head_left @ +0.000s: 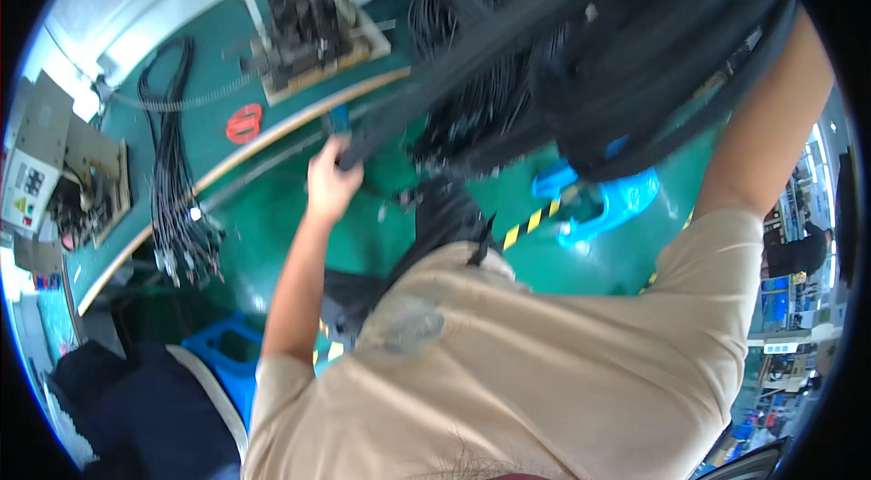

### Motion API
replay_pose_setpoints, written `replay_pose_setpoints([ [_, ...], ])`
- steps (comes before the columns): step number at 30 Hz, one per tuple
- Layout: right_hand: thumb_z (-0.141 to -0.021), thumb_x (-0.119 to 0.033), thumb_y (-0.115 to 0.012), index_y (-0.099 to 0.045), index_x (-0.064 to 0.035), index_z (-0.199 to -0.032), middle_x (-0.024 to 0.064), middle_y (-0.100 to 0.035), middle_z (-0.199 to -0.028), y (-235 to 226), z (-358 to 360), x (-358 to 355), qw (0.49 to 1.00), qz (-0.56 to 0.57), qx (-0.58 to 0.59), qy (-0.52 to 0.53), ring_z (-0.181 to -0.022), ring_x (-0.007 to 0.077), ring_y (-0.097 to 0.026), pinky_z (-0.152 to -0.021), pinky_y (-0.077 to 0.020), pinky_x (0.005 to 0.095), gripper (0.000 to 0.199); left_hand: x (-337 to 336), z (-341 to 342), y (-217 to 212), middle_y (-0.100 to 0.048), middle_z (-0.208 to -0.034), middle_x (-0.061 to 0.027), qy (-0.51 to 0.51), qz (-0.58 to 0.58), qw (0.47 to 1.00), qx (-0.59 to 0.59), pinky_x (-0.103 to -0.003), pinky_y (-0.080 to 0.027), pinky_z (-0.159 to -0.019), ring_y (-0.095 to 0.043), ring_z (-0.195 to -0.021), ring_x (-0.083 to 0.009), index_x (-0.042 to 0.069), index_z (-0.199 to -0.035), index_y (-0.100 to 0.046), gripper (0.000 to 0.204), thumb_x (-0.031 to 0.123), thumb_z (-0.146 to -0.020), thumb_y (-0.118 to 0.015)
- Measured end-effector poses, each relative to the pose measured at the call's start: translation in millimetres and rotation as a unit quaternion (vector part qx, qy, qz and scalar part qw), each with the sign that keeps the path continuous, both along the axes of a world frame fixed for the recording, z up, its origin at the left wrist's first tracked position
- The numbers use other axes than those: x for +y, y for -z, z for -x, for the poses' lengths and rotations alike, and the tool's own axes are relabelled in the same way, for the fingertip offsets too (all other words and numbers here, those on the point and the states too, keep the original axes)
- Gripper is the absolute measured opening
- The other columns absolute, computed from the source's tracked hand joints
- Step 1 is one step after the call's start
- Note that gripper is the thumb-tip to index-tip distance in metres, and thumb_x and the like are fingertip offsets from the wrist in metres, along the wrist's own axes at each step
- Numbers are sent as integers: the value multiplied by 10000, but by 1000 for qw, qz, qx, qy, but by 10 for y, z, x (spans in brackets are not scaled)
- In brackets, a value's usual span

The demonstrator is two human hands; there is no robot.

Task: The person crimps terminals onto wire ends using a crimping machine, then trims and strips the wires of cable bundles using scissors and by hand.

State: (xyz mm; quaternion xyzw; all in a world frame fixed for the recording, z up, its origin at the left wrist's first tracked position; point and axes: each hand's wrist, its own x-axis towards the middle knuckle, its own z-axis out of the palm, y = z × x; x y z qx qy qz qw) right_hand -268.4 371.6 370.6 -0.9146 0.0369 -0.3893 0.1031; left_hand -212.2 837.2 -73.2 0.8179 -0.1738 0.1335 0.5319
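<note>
In the head view, holding a long black cable bundle (626, 72) aloft before the body, near the counter (213, 72); curling the grip of the left hand (332, 181) snugly round its narrow left part; being unable to tell the grip of the right hand, hidden from sight; probably weighing heavy, bending softly, sagging midway; likely needing holding round its whole thickness, away from loose strands

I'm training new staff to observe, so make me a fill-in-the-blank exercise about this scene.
1. The hand visibly gripping the black cable bundle is the person's ____ one.
2. The plastic stool near the striped floor tape is ____.
3. The tape's stripes are black and ____.
4. The floor is ____.
Missing words: left; blue; yellow; green.
</note>
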Motion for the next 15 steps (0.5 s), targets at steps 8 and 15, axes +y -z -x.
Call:
replay_pose_setpoints([
  [8, -821, -284, -635, -333, -180, -1497, 230, -579, -1278, -69, -173, -304, 999, -11, 15, 43, -1186, 369, -563, -1007, -384, 568, 748, 548, 1109, -315, -610, -830, -181, 35, -162, 986, -20, -453, -499, -680, -604, -753, -405, 15, -943, -614, 372, 63, -578, -667],
  [15, -872, -302, -588, -319, -217, -1508, 243, -594, -1264, 49, -1600, 336, 998, 55, 0, -31, -1175, 388, -579, -992, -391, 600, 696, 475, 1397, -874, -611, -760, -140, 29, -239, 971, -12, -457, -500, -620, -621, -697, -375, 45, -946, -631, 397, 91, -558, -700],
])
